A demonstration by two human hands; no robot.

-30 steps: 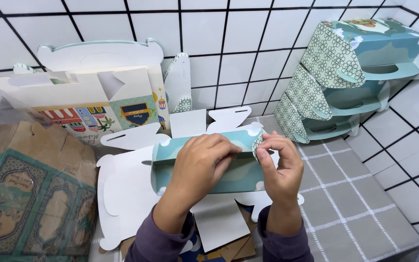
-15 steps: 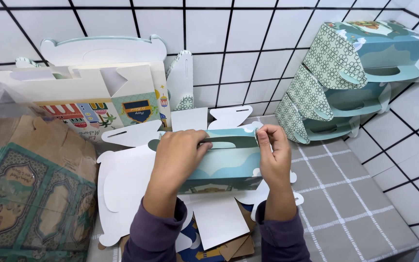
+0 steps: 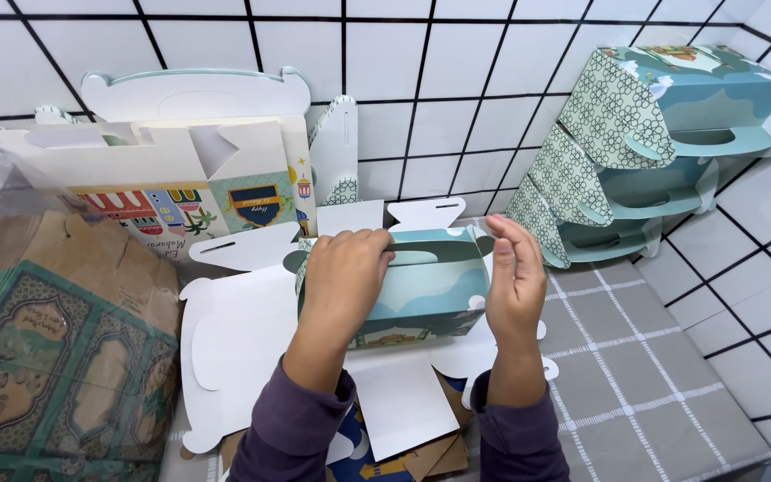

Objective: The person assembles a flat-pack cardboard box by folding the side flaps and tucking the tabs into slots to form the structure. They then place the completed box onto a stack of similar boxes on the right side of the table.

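Note:
A small teal cardboard gift box [image 3: 426, 286] with a cut-out handle stands folded up at the middle, on top of flat white box blanks [image 3: 234, 348]. My left hand [image 3: 343, 277] grips the box's left end, fingers curled over its top edge. My right hand [image 3: 512, 277] is flat and upright against the box's right end, fingers together and straight, palm touching or nearly touching the end flap.
Several finished teal patterned boxes [image 3: 662, 143] are stacked against the tiled wall at the right. A pile of unfolded printed blanks [image 3: 180, 178] leans on the wall at the back left. A brown wrapped bundle of green-patterned sheets [image 3: 55, 357] lies at the left. Grey checked cloth [image 3: 653, 393] covers the surface.
The box has been stood up and squared. My right hand let go of the top edge and moved out to the right end, now flat. My left hand stays on the left end.

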